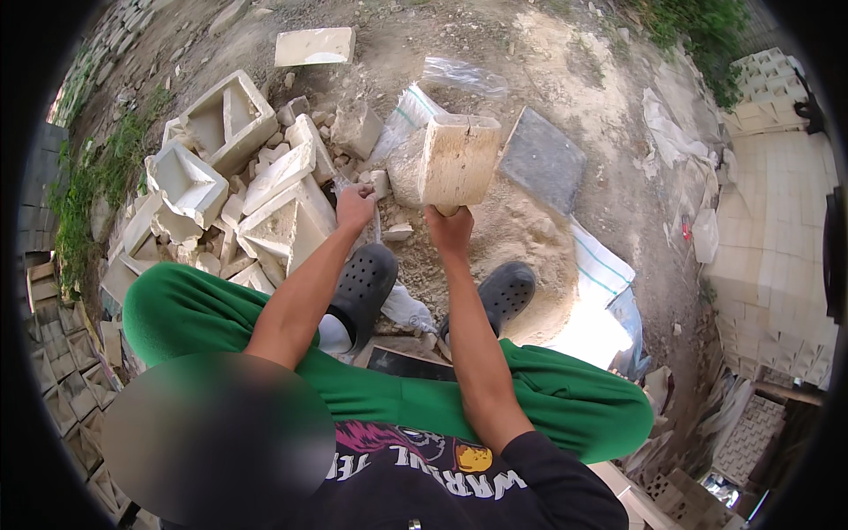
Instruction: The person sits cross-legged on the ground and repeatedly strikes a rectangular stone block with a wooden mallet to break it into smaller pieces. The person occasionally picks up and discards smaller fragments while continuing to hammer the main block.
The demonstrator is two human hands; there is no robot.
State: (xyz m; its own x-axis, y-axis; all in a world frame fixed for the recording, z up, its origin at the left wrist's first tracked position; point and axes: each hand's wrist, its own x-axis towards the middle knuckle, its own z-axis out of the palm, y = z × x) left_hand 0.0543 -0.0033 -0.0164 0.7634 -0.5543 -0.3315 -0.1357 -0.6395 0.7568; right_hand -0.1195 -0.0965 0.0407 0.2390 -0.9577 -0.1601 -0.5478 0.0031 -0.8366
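My right hand [450,228] is closed round the short handle of a wooden mallet [459,163]. The mallet's big, blocky pale head is raised over crushed plaster powder [521,230] and has a crack along its face. To its left, my left hand [355,205] reaches down at the edge of the rubble with fingers drawn together; what they hold is too small to make out. Beside those fingers are a small plaster chunk [380,183] and a strip of clear plastic. Broken white plaster moulds [287,225] are heaped left of my left hand.
A grey square slab [543,159] lies right of the mallet. White woven sacking [601,261] sticks out under the powder. A hollow plaster mould [225,124] and a pale block [314,47] lie farther off. My dark clogs [364,296] flank the work spot. Stacked pale blocks [768,203] stand at right.
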